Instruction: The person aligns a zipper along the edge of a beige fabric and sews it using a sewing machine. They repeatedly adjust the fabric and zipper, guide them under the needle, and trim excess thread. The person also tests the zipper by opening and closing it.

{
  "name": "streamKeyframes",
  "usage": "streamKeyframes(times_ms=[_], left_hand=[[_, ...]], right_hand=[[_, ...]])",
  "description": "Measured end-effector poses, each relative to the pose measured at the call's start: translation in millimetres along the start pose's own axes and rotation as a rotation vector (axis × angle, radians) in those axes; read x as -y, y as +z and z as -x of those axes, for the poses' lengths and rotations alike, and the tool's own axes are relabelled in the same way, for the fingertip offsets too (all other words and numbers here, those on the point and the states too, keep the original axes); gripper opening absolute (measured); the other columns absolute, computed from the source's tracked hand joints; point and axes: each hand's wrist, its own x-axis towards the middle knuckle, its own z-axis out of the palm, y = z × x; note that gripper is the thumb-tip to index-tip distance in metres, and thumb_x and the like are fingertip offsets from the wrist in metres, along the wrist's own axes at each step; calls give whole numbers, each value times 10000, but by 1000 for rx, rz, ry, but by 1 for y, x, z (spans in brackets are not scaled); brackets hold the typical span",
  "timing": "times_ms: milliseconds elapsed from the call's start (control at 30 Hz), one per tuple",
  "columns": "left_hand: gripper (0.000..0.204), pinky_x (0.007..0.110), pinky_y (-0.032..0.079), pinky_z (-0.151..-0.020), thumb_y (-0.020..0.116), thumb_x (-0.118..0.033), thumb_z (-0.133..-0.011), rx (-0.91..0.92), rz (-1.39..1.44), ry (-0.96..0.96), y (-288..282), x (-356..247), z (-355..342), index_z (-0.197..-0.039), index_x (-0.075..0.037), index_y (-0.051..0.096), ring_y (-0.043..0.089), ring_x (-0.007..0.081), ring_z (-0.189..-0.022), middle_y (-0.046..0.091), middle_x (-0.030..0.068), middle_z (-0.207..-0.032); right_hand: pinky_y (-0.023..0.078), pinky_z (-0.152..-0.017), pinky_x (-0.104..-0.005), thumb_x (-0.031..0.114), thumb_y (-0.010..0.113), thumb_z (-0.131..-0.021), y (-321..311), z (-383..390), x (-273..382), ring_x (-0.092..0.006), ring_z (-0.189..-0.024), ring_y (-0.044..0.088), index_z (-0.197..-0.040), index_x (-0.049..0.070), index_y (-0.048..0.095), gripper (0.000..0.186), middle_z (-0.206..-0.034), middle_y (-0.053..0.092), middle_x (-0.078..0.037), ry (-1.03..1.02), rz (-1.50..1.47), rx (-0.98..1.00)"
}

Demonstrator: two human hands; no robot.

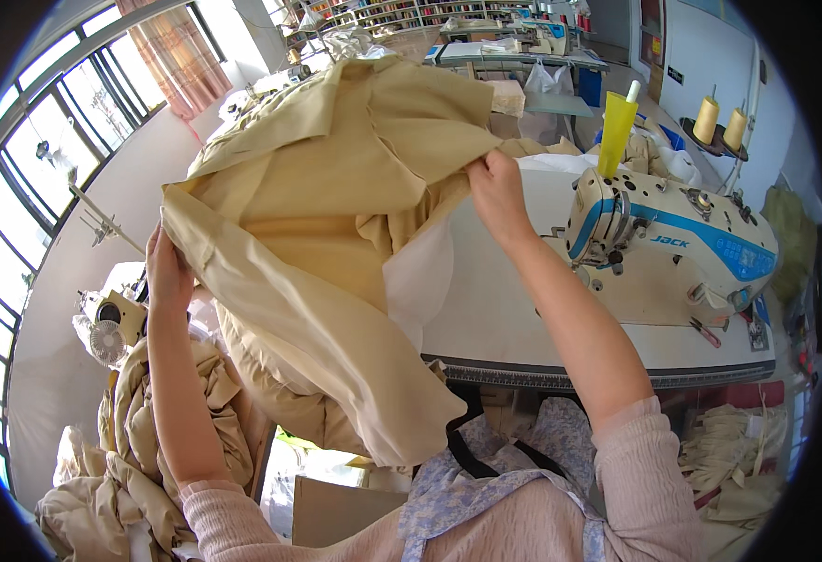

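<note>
Pinches the tan garment at its left corner with the left hand and at its right edge with the right hand, thumb against fingers. Hangs raised between both, over the left end of the white sewing table, left of the sewing machine. Looks plain and matte, deeper mustard in the hollow of the folds, paler along the broad flap drooping to a rounded tip. Shows seam lines, soft creases, and puffy tan bulk underneath.
</note>
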Motion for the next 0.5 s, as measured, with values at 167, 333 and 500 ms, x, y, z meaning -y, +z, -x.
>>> streamKeyframes(times_ms=[167, 333, 500], left_hand=[[336, 398, 591, -912, 534, -183, -1033, -109, -239, -22, -170, -49, -67, -1320, -23, 606, 721, 265, -1031, 707, 121, -1183], [380, 427, 497, -1021, 527, -106, -1027, -250, -1215, 823, 59, -16, -35, -1397, -140, 603, 625, 335, -1202, 661, 130, -1294], [831, 493, 399, -1139, 688, -531, -924, 536, -1090, 603, 240, 72, 110, -1557, -83, 387, 499, 382, -1357, 519, 177, -1484]], right_hand=[[503, -710, -378, 106, 526, -997, -36, -63, 93, -271, -755, 649, -1103, 37, 682, 200, -864, 710, -153, -314, 69, -4], [530, -716, -330, 174, 505, -1059, -43, -25, 90, -213, -751, 684, -1141, 41, 666, 224, -852, 744, -85, -109, 544, 218], [542, -734, -406, 188, 469, -1068, -41, 10, 63, -266, -818, 730, -1059, 75, 635, 201, -894, 759, -93, -80, 387, 241]])
